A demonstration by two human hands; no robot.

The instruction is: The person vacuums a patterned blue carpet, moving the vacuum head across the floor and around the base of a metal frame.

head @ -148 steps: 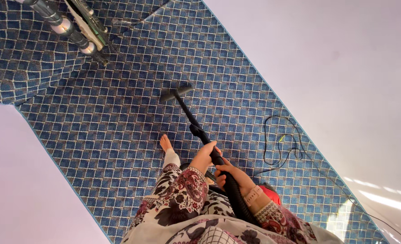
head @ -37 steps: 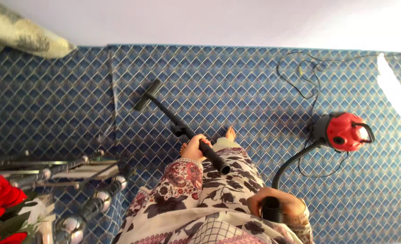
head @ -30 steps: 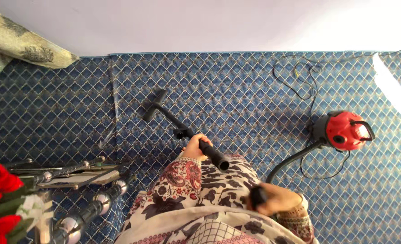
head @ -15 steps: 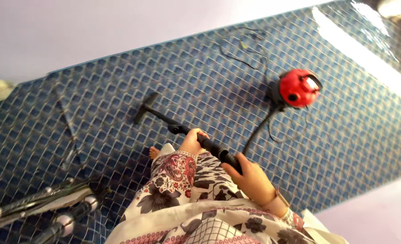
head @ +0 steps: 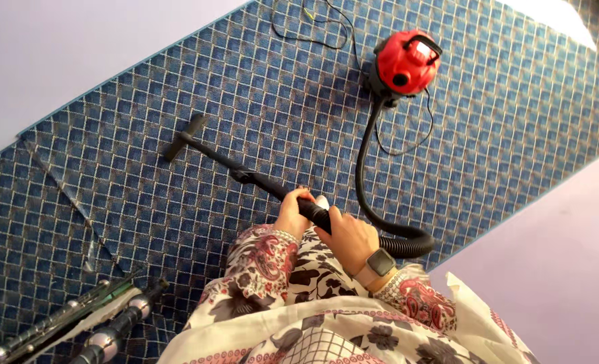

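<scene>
Black plastic vacuum wand (head: 245, 176) now sits gripped in both fists, left hand (head: 293, 210) ahead, right hand (head: 347, 237) back on it from the hose, nozzle down on the blue diamond-pattern carpet (head: 515, 101), so pushing's steadier.

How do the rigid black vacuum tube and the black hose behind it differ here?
The tube runs straight, from the hands to the flat nozzle on the blue carpet; the hose bends in a loop back to the red vacuum body. The tube looks thin and smooth, the hose thicker and ribbed. The left hand and right hand grip near the tube's end; the hose's loop lies free. Both are black.
</scene>
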